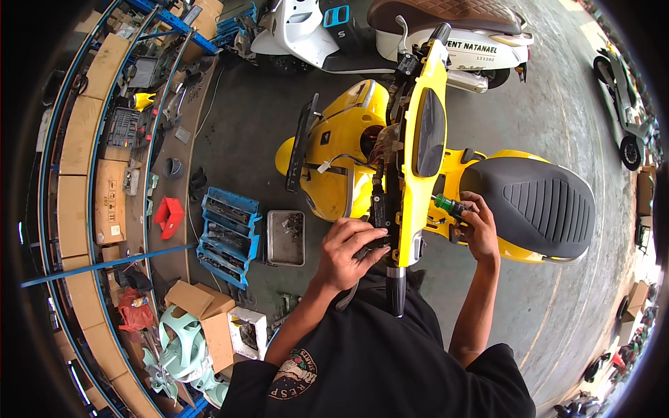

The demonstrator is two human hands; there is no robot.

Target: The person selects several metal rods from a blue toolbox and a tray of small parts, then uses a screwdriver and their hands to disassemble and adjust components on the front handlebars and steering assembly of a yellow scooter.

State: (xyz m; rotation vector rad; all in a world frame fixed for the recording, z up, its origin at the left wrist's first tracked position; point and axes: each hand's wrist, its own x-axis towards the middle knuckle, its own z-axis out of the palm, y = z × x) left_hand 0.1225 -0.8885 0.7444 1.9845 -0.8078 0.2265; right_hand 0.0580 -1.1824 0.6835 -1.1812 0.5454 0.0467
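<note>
A yellow scooter stands in front of me, its handlebar crossing the middle of the view. Its yellow handlebar cover carries a dark oval panel. My right hand is closed round a green-handled screwdriver, which points left at the cover; its tip is hidden. On the other side of the cover, my left hand pinches a black handlebar part between thumb and fingers. Below it, the black grip points toward me. Exposed wires show behind the cover.
A blue cantilever toolbox and a metal tray with small parts lie on the floor to the left. Shelves with cardboard boxes line the left side. A white scooter stands at the far side. The black seat is to the right.
</note>
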